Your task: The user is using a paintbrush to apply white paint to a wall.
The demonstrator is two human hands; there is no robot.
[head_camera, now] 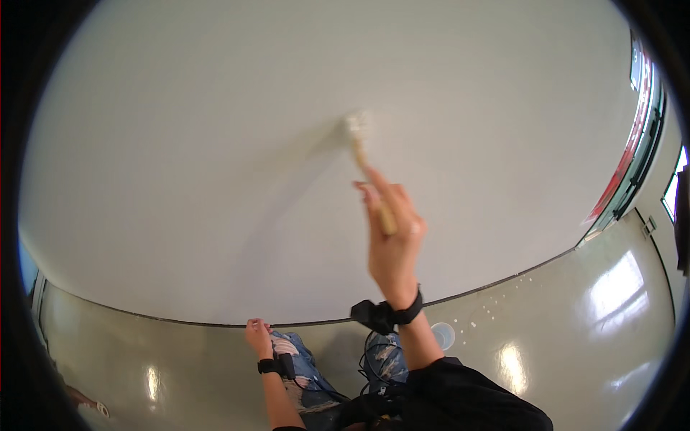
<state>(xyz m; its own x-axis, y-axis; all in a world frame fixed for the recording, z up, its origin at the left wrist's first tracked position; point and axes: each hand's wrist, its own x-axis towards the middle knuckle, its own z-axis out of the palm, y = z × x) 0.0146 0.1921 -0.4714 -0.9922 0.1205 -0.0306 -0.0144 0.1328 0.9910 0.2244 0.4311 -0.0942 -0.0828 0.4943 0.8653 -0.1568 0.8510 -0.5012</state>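
Observation:
My right hand [396, 231] holds a paintbrush [359, 153] by its light wooden handle, index finger stretched along it. The brush's whitish head is up against a plain pale wall [215, 134], or very close to it; motion blurs it a little. A shadow of hand and brush falls to the left on the wall. Low at the left, my left hand [259, 335] is loosely closed beside my knee, near the wall's foot, and nothing shows in it. Both wrists wear black straps with small black devices.
A translucent plastic tub [443, 336] stands on the glossy floor [544, 334] right of my knees. White drops dot the floor beyond it. Black cables hang over my ripped jeans [307, 372]. A glazed opening is at the far right, and part of a person's foot [101, 409] at the lower left.

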